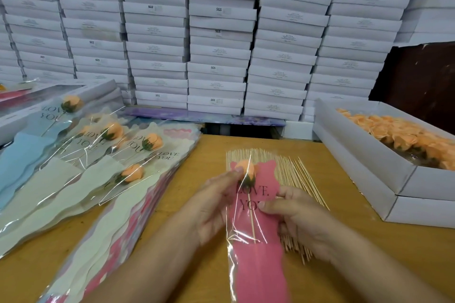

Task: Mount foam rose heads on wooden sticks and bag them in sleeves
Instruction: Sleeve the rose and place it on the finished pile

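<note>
Over the sticks (293, 179), both hands (214, 202) (295, 219) pinch the pink sleeve (258, 265) holding a rose (247, 170)

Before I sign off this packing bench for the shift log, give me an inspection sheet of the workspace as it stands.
Surface: wooden table, bare wood showing between the piles.
Job's things: pink sleeve with an orange rose head on a stick inside; loose wooden sticks beneath it; open white box of rose heads at right.
Clutter: finished bagged roses piled at left on stacked empty sleeves.
Grippers: left hand pinches the sleeve near the rose head; right hand grips the sleeve's edge.
Cables: nothing seen.
Surroundings: wall of stacked white boxes behind the table.
</note>
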